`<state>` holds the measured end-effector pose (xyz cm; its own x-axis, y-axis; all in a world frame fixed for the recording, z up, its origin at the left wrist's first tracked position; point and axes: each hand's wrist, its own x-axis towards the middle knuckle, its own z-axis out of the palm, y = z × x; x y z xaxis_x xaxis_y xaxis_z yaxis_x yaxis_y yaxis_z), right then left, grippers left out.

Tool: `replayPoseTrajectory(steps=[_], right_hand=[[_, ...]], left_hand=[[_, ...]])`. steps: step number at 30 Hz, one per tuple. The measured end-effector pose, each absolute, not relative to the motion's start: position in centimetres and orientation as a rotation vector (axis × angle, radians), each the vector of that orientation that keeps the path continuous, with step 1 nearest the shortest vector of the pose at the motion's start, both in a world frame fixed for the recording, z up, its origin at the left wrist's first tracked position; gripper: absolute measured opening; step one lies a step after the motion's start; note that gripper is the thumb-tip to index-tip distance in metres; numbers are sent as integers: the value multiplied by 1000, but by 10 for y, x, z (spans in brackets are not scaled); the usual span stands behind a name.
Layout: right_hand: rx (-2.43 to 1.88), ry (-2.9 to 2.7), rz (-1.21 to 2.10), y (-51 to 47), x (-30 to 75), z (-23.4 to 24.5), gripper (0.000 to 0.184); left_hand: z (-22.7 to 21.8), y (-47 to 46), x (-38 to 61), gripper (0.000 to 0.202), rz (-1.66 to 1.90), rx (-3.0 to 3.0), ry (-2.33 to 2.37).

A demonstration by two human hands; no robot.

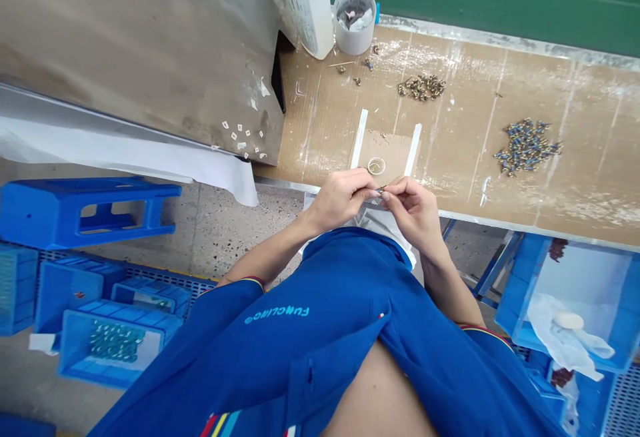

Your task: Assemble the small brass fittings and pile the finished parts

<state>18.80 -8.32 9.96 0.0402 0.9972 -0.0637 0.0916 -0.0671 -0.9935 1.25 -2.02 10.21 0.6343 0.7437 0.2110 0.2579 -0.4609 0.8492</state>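
Both my hands meet at the bench's near edge, fingertips almost touching. My left hand (343, 197) and my right hand (413, 210) are each closed in a pinch around one tiny metal piece (381, 190), mostly hidden by the fingers; its exact kind is too small to make out. Just beyond the fingertips a small round white-rimmed dish (377, 166) sits on a cardboard piece (395, 147) between two white strips. A pile of small brass-coloured pieces (423, 88) lies farther back. To the right is a larger pile of blue-and-brass pieces (529, 146).
A tape roll (355, 37) holding scraps and a white bottle (310, 10) stand at the back, beside a metal box (200, 44) on the left. Below are a blue stool (90, 210) and blue bins (110, 370); another bin (520, 290) is at right.
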Motion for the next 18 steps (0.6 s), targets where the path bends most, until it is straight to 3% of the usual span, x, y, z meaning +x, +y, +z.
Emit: replayPoseTrajectory(steps=[18], right_hand=[[-1302,-1321,1077,-72,196,114,30]], left_hand=[[115,2,14,33,719,2313,673]])
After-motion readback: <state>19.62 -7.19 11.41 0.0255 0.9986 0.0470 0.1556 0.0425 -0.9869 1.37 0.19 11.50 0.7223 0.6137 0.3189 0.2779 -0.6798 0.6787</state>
